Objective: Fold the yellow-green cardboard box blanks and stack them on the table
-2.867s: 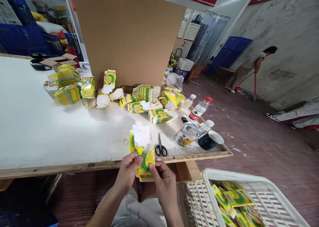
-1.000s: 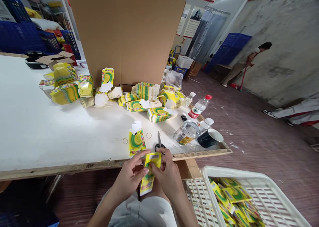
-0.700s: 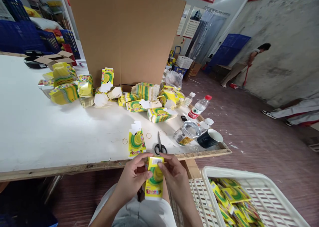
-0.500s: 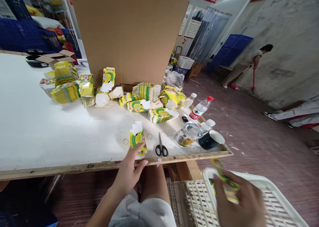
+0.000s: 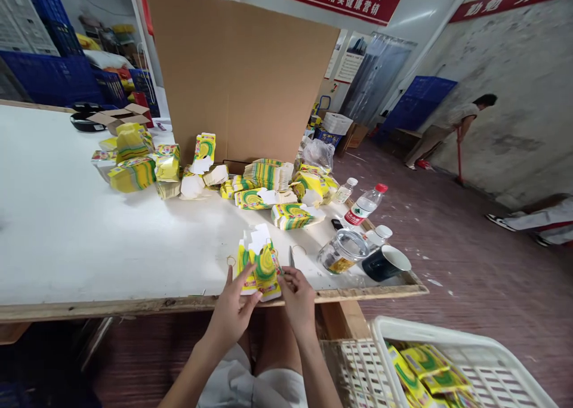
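Note:
Two flat yellow-green cartons lie overlapping at the table's front edge, white flaps pointing away from me: a left carton (image 5: 245, 284) and a right carton (image 5: 267, 265). Spread fingers of my left hand (image 5: 231, 305) rest over them, with the thumb near their lower edge. My right hand (image 5: 299, 303) is closed on the right carton's right side, its fingertips partly hidden. Just beyond that hand, scissors (image 5: 291, 256) are mostly covered, only the blades showing. A rubber band (image 5: 230, 260) lies left of the cartons, another rubber band (image 5: 299, 250) to the right.
Bundled cartons (image 5: 268, 174) line the table before a tall cardboard sheet (image 5: 242, 74). A clear jar (image 5: 344, 252), dark mug (image 5: 385, 263) and red-capped bottle (image 5: 364, 206) occupy the right corner. A white basket (image 5: 487, 342) below holds yellow packets (image 5: 423, 360). A person (image 5: 461, 121) sweeps behind.
My right hand has moved from above the basket, where it held a yellow-green item, to the cartons on the table. A second carton now overlaps the first. My left hand stays near.

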Motion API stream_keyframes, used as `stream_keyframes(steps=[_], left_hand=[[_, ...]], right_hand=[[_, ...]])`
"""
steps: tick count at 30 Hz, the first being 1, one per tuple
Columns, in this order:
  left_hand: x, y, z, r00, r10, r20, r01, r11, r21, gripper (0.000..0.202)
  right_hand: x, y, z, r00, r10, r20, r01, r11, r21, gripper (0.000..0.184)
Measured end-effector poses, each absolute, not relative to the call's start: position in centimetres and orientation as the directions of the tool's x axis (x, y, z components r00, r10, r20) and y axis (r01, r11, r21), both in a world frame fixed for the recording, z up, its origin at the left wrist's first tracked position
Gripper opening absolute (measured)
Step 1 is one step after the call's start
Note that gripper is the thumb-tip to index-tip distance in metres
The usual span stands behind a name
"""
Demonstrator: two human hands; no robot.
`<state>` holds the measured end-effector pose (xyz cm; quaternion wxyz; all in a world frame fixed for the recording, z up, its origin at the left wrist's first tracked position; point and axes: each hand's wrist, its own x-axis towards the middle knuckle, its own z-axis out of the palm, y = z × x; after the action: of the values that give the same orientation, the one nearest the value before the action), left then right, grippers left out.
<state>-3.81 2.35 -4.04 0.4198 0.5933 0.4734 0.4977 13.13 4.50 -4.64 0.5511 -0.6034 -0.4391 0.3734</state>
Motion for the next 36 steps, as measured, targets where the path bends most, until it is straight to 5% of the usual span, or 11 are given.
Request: stream_keyframes(steps=[3, 6, 10, 23, 28, 33, 36], left_hand=[[-3.3, 2.3, -3.0, -0.127, 0.986, 0.107, -0.127, -0.123, 0.984, 0.056], [-2.4, 2.2, -2.2, 0.087, 0.996, -0.022, -0.474, 0.061, 0.879, 0.052], [-1.9, 1.8, -1.7, 0.313, 0.948, -0.062, -0.635, 0.258, 0.728, 0.046], [-1.3, 1.5, -1.9, 0.175, 0.978, -0.115, -0.523, 0.191, 0.831, 0.041], [-1.7, 1.2, -1.6, 0.099, 0.994, -0.052, -0.401, 0.088, 0.912, 0.067], [-3.0, 1.0, -0.7, 0.323, 0.947, 0.004, -0.308, 0.101, 0.946, 0.064], [-3.6, 0.8, -0.2, 0.437, 0.899, -0.008, -0.315, 0.162, 0.935, 0.051]], right_hand=[[14.1, 2.7, -3.6, 0.327, 0.944, -0.027, -0.039, -0.015, -0.999, 0.042], [13.8, 0.6, -2.9, 0.291, 0.953, -0.081, -0.153, -0.037, -0.988, 0.041], [12.4, -1.0, -2.6, 0.196, 0.968, -0.158, -0.294, -0.095, -0.951, 0.038], [11.8, -1.6, -1.7, 0.211, 0.974, -0.080, -0.058, -0.069, -0.996, 0.035], [11.9, -1.8, -1.8, 0.261, 0.965, 0.023, 0.064, 0.006, -0.998, 0.030], [13.5, -1.5, -0.8, 0.129, 0.981, 0.146, 0.135, 0.128, -0.983, 0.054], [14.8, -1.3, 0.0, 0.004, 0.990, 0.141, 0.116, 0.139, -0.983, 0.039]])
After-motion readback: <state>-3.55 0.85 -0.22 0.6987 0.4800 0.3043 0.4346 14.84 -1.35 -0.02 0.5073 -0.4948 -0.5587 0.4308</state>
